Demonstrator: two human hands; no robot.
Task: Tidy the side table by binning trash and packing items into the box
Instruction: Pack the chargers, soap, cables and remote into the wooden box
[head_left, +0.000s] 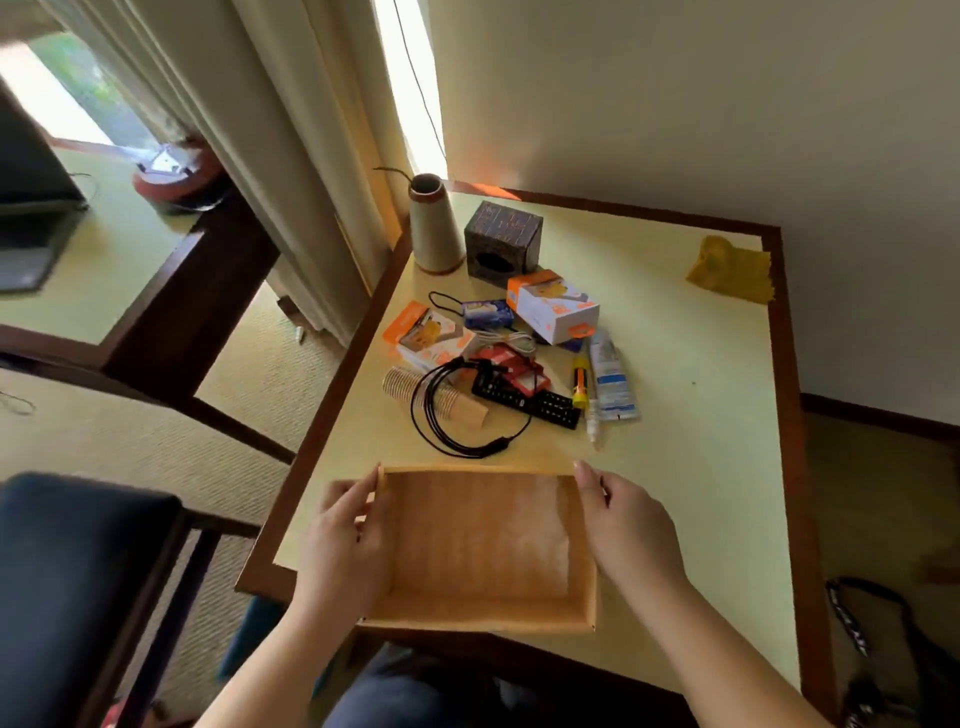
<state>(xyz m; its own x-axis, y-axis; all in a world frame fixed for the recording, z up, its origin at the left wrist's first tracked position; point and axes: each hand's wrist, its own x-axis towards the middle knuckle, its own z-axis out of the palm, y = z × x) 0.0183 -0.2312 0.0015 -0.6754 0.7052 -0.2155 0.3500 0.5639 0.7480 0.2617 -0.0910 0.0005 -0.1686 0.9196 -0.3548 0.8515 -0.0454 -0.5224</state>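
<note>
An open, empty wooden box sits at the near edge of the side table. My left hand grips its left wall and my right hand holds its right wall. Beyond the box lies a heap: a black coiled cable, stacked paper cups, a black remote, a red packet, two orange-and-white cartons, a blue pack, a white tube and a yellow glue stick.
A beige vase and a dark cube box stand at the table's far left corner. A yellow cloth lies at the far right. A dark chair stands to my left, a black bag on the floor at right.
</note>
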